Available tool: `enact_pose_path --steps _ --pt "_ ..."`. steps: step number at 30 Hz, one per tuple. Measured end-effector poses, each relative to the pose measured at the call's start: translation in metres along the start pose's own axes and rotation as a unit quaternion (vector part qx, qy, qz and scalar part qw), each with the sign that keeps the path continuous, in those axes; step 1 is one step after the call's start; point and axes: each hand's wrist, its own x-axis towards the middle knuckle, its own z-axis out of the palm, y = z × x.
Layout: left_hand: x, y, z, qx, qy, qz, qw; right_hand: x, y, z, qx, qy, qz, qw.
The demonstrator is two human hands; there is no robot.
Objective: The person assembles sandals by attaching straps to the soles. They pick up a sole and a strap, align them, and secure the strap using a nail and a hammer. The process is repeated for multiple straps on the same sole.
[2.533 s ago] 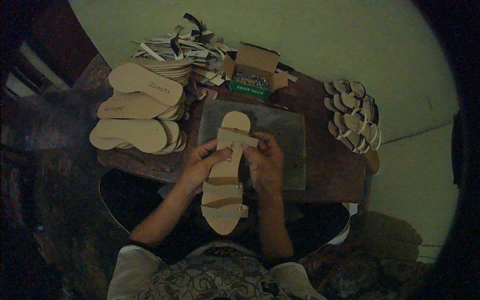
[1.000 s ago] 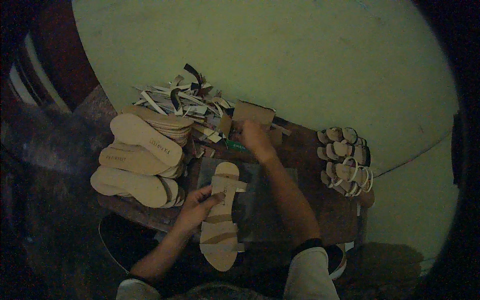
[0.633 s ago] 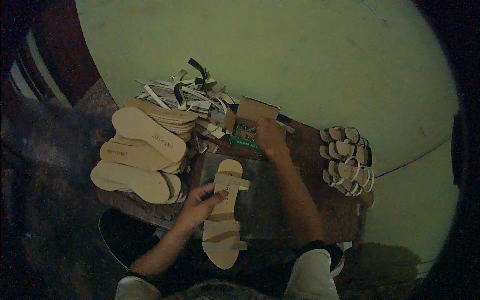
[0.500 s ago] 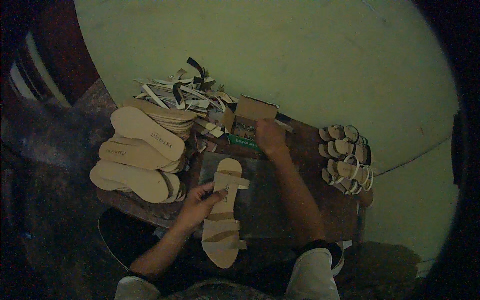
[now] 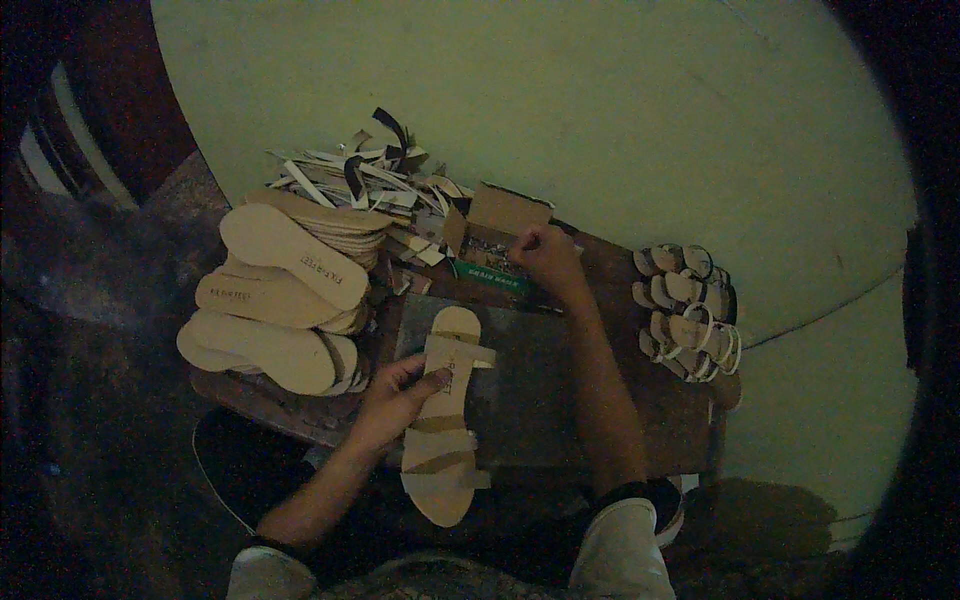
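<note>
My left hand [image 5: 392,398] grips a beige insole [image 5: 438,412] by its left edge, thumb on top. Pale straps cross the insole, their ends sticking out on its right side. My right hand [image 5: 549,262] is at the right side of a small open cardboard box [image 5: 492,279] with a green front. Inside the box lie small metal pieces [image 5: 482,250], perhaps nails. The right fingers are curled together; whatever they may hold is too small to make out.
Piles of beige insoles [image 5: 270,350] stand on the table's left. Behind them is a heap of cut strips [image 5: 375,185]. Strappy sandals [image 5: 685,300] are stacked at the right edge. A dark flat slab [image 5: 525,385] lies mid-table, and a pale wall [image 5: 600,110] rises behind.
My right hand has lifted slightly from inside the box toward its right rim, fingers drawn together. The left hand still holds the insole in nearly the same place.
</note>
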Motion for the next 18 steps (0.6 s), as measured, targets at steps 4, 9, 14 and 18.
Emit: enact_pose_path --steps 4,9,14,18 --pt "-0.005 0.007 0.004 -0.008 0.001 -0.004 1.0 -0.004 0.0 0.0 -0.005 0.02 -0.002 1.0" --pt "-0.013 0.023 0.012 0.015 0.027 -0.015 0.999 -0.004 0.022 0.006 -0.037 0.098 -0.019 0.994" --pt "-0.003 0.009 -0.007 -0.031 -0.009 -0.012 0.999 -0.047 -0.028 -0.009 0.182 0.074 0.013 0.98" --pt "-0.002 0.016 -0.003 -0.073 -0.029 -0.037 0.996 -0.102 -0.042 -0.021 0.256 0.093 0.093 0.958"
